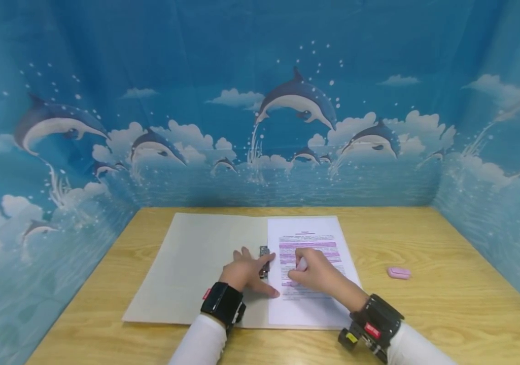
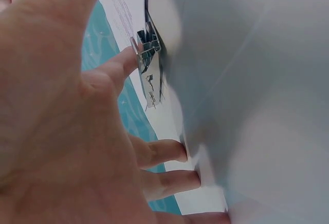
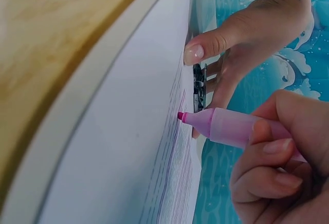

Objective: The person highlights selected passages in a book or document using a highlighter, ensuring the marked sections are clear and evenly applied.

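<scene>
My right hand (image 1: 315, 269) grips a pink highlighter (image 3: 229, 126), its coloured tip at the printed lines of a white sheet (image 1: 307, 312). Several lines of the text are marked in purple-pink. The sheet lies on the right side of an opened folder (image 1: 200, 263), beside a metal clip (image 2: 149, 47) at the fold. With fingers spread, my left hand (image 1: 246, 272) rests across the fold; its thumb (image 3: 195, 53) touches the sheet's left edge. In the left wrist view the fingertips (image 2: 193, 178) reach the folder's surface. My right palm hides part of the text in the head view.
A pink highlighter cap (image 1: 399, 272) lies on the wooden table (image 1: 451, 304) to the right of the folder. Behind and at both sides of the table hangs a blue curtain (image 1: 223, 66) printed with dolphins.
</scene>
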`<state>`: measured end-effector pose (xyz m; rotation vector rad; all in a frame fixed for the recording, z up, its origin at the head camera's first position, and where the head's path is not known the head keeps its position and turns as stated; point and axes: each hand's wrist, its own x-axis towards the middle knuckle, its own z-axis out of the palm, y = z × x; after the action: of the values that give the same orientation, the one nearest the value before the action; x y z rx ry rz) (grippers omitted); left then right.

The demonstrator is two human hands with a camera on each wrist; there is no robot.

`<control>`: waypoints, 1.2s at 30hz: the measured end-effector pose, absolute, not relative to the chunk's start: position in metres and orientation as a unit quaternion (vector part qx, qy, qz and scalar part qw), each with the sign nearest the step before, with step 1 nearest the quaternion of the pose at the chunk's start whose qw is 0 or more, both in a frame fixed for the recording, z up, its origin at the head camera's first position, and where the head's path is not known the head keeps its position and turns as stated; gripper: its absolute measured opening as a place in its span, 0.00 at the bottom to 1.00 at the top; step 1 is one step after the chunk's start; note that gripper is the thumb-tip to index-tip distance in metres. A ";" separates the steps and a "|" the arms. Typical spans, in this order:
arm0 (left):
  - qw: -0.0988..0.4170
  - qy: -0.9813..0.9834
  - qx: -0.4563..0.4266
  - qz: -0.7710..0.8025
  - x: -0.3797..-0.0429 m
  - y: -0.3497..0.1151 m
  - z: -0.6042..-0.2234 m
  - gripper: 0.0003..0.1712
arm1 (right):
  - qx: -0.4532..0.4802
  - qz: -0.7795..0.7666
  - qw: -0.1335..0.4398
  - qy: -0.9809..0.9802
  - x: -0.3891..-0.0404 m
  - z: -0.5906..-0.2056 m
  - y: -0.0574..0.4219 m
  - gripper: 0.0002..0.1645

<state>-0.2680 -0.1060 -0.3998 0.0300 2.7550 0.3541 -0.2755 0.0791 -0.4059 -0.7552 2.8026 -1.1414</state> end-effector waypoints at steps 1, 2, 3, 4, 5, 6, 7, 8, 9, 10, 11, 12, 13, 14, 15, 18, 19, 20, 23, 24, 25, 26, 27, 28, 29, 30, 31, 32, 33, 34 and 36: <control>0.180 0.976 0.010 0.126 -0.268 -0.106 -0.400 0.58 | -0.242 -0.366 0.011 0.898 -0.275 -0.406 0.080 0.12; 0.180 0.976 0.009 0.126 -0.269 -0.105 -0.401 0.58 | -0.242 -0.366 0.011 0.899 -0.275 -0.406 0.081 0.12; 0.180 0.976 0.008 0.125 -0.269 -0.105 -0.401 0.59 | -0.241 -0.366 0.011 0.899 -0.275 -0.406 0.082 0.12; 0.180 0.975 0.007 0.126 -0.269 -0.105 -0.401 0.59 | -0.240 -0.367 0.013 0.899 -0.275 -0.406 0.083 0.12; 0.180 0.975 0.007 0.126 -0.269 -0.105 -0.401 0.59 | -0.237 -0.367 0.015 0.899 -0.275 -0.406 0.084 0.12; 0.179 0.976 0.006 0.127 -0.269 -0.105 -0.402 0.59 | -0.234 -0.366 0.017 0.900 -0.275 -0.406 0.085 0.12; 0.179 0.976 0.005 0.127 -0.270 -0.106 -0.402 0.59 | -0.231 -0.367 0.019 0.901 -0.274 -0.406 0.085 0.12; 0.179 0.976 0.005 0.127 -0.270 -0.106 -0.402 0.58 | -0.229 -0.367 0.019 0.902 -0.274 -0.405 0.086 0.12; 0.177 0.976 0.005 0.127 -0.269 -0.106 -0.402 0.58 | -0.227 -0.367 0.020 0.902 -0.274 -0.405 0.086 0.12; 0.176 0.976 0.005 0.128 -0.269 -0.106 -0.402 0.58 | -0.224 -0.367 0.021 0.903 -0.275 -0.405 0.087 0.12; 0.176 0.976 0.005 0.129 -0.269 -0.106 -0.401 0.58 | -0.222 -0.367 0.022 0.903 -0.275 -0.405 0.088 0.12; 0.175 0.976 0.006 0.129 -0.269 -0.106 -0.401 0.58 | -0.220 -0.367 0.023 0.903 -0.275 -0.405 0.088 0.12; 0.174 0.976 0.007 0.129 -0.269 -0.106 -0.401 0.58 | -0.218 -0.368 0.024 0.903 -0.275 -0.405 0.089 0.12; 0.173 0.976 0.008 0.130 -0.268 -0.106 -0.401 0.58 | -0.218 -0.368 0.024 0.904 -0.275 -0.404 0.089 0.12; 0.173 0.976 0.009 0.130 -0.268 -0.106 -0.401 0.58 | -0.217 -0.368 0.024 0.904 -0.275 -0.404 0.090 0.12; 0.172 0.976 0.011 0.131 -0.268 -0.105 -0.400 0.58 | -0.216 -0.367 0.022 0.905 -0.274 -0.404 0.092 0.12; 0.171 0.976 0.011 0.131 -0.268 -0.105 -0.401 0.58 | -0.216 -0.366 0.021 0.905 -0.274 -0.404 0.092 0.12; 0.172 0.976 0.011 0.130 -0.268 -0.105 -0.401 0.58 | -0.218 -0.365 0.019 0.905 -0.274 -0.404 0.092 0.12; 0.171 0.976 0.011 0.132 -0.267 -0.105 -0.400 0.58 | -0.213 -0.365 0.021 0.906 -0.274 -0.405 0.093 0.12; 0.171 0.977 0.011 0.131 -0.267 -0.105 -0.400 0.58 | -0.210 -0.366 0.024 0.906 -0.274 -0.405 0.093 0.12; 0.170 0.977 0.011 0.130 -0.267 -0.105 -0.400 0.58 | -0.209 -0.368 0.026 0.906 -0.274 -0.405 0.093 0.12; 0.170 0.977 0.012 0.130 -0.266 -0.105 -0.399 0.58 | -0.208 -0.370 0.028 0.905 -0.275 -0.405 0.093 0.12; 0.169 0.977 0.012 0.131 -0.266 -0.105 -0.399 0.58 | -0.206 -0.371 0.029 0.905 -0.275 -0.405 0.093 0.12; 0.169 0.977 0.013 0.131 -0.266 -0.105 -0.399 0.58 | -0.206 -0.372 0.029 0.905 -0.275 -0.405 0.093 0.13; 0.168 0.977 0.013 0.131 -0.266 -0.105 -0.398 0.58 | -0.206 -0.372 0.028 0.904 -0.275 -0.406 0.094 0.13; 0.168 0.977 0.013 0.131 -0.265 -0.105 -0.398 0.58 | -0.207 -0.372 0.027 0.904 -0.275 -0.406 0.094 0.13; 0.169 0.977 0.013 0.132 -0.265 -0.105 -0.398 0.58 | -0.209 -0.371 0.025 0.905 -0.275 -0.406 0.094 0.13; 0.169 0.976 0.013 0.133 -0.265 -0.105 -0.398 0.58 | -0.210 -0.370 0.023 0.905 -0.275 -0.405 0.094 0.13; 0.170 0.976 0.012 0.134 -0.265 -0.105 -0.398 0.58 | -0.211 -0.368 0.021 0.905 -0.275 -0.405 0.094 0.13; 0.170 0.976 0.012 0.135 -0.266 -0.104 -0.398 0.58 | -0.212 -0.367 0.021 0.905 -0.275 -0.405 0.094 0.14; 0.170 0.976 0.011 0.137 -0.266 -0.104 -0.398 0.58 | -0.211 -0.366 0.020 0.906 -0.275 -0.405 0.094 0.14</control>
<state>-0.2657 -0.1044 -0.3982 0.0318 2.7718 0.3897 -0.2754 0.0943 -0.4047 -0.6553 2.8102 -1.1363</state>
